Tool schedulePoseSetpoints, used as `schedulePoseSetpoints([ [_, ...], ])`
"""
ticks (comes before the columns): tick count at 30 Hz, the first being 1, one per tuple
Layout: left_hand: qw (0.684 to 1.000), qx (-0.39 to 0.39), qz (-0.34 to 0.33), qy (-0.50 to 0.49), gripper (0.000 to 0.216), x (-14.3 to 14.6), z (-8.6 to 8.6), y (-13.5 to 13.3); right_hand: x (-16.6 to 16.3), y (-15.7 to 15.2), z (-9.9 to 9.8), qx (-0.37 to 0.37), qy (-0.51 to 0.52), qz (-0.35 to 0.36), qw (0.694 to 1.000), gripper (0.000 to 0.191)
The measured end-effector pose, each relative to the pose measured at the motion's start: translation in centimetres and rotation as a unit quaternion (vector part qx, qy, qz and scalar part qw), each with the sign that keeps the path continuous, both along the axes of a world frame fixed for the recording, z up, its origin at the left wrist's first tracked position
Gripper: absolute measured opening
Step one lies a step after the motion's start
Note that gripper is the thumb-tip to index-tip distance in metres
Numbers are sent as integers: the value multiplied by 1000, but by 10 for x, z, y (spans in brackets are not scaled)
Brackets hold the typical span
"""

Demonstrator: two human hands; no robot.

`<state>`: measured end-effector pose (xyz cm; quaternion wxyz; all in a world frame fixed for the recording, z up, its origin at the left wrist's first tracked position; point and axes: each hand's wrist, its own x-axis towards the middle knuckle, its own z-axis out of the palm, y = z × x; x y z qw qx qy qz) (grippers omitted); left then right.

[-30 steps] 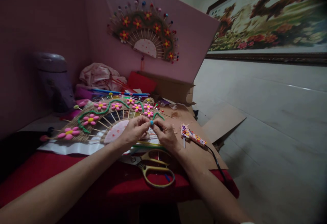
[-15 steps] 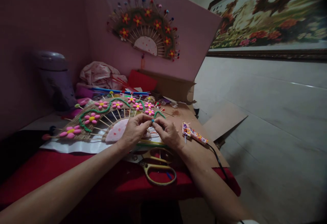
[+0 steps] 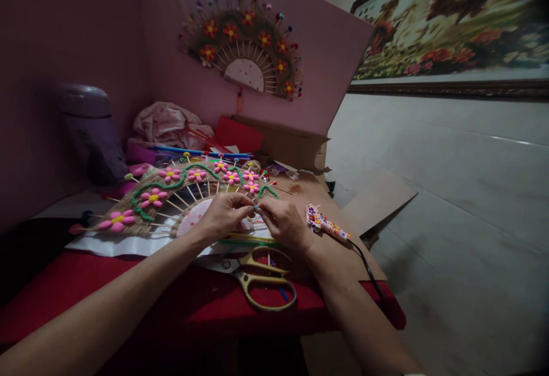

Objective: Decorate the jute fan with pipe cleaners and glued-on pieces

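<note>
Head view, 2 hands (image 3: 223, 215) pinching 1 blue piece (image 3: 256, 207) (mostly hidden), flowered fan (image 3: 195, 216) behind, scissors (image 3: 243, 277) nearer

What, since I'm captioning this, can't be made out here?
All in the head view:
Blue piece: too small, partly covered by left hand and right hand.
Scissors: blade tips hidden behind left forearm.
Lower fan: part hidden behind both hands.
Framed picture: cut off by right edge.
</note>
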<state>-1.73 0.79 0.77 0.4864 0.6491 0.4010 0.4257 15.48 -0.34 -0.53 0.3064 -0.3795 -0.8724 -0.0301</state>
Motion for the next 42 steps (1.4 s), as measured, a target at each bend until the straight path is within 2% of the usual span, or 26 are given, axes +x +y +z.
schedulePoseSetpoints([
  [4,999,-36,-17,9,9,-1,1,0,-1,-2,1,4,-21,-6,1000,15],
  [9,996,-69,-27,-54,11,0,1,-1,-4,-2,1,-80,93,14,992,16],
  [15,994,-52,-15,-97,17,5,-1,-3,-9,3,-5,-151,207,30,966,19],
  [20,993,-45,30,-100,15,11,-12,-1,-18,4,-10,-170,268,-6,948,20],
  [23,996,5,58,-63,11,14,-20,2,-20,3,-12,-117,250,-57,959,18],
  [26,997,29,51,-59,12,13,-22,3,-17,3,-10,-102,214,-36,971,18],
  [30,993,-23,-5,-119,24,10,-15,3,-11,4,-5,-124,226,-7,966,19],
  [36,992,-62,3,-110,28,6,-7,0,-9,1,-1,-136,196,22,971,21],
  [42,991,-78,-4,-113,23,7,-7,1,-9,2,-2,-117,187,-22,975,19],
])
